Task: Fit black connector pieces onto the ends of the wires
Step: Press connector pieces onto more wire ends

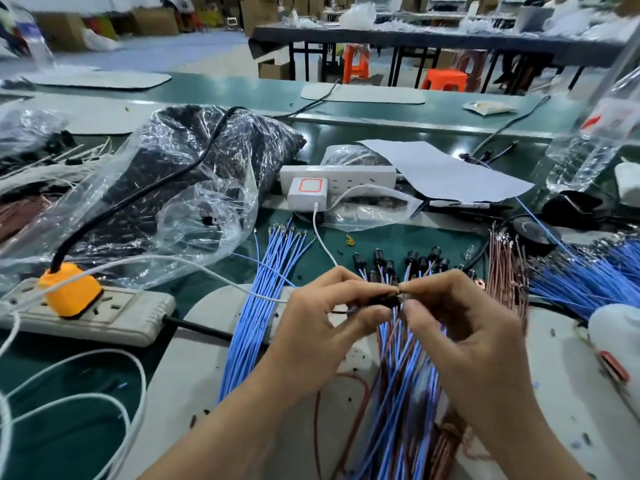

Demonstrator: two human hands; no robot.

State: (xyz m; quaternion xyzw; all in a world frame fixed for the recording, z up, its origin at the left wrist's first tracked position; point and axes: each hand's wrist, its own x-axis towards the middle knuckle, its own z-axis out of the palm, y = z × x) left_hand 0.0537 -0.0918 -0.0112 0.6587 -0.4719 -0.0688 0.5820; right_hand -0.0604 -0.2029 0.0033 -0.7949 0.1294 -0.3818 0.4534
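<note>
My left hand point(323, 315) pinches a black connector piece point(381, 300) between thumb and fingers. My right hand point(457, 317) pinches a wire end against the connector's right side. Below both hands lies a bundle of blue and brown wires point(405, 382); several of them carry black connectors point(412, 259) just beyond my fingers. A loose bundle of bare blue wires point(266, 292) lies to the left. Brown wires point(505, 268) and more blue wires point(585, 278) lie to the right.
A grey power strip point(114, 317) with an orange plug point(71, 289) sits at the left. A plastic bag of black parts point(194, 174) lies behind it. A white power strip point(349, 178) with a charger, a paper sheet point(446, 171) and a plastic bottle point(585, 143) stand further back.
</note>
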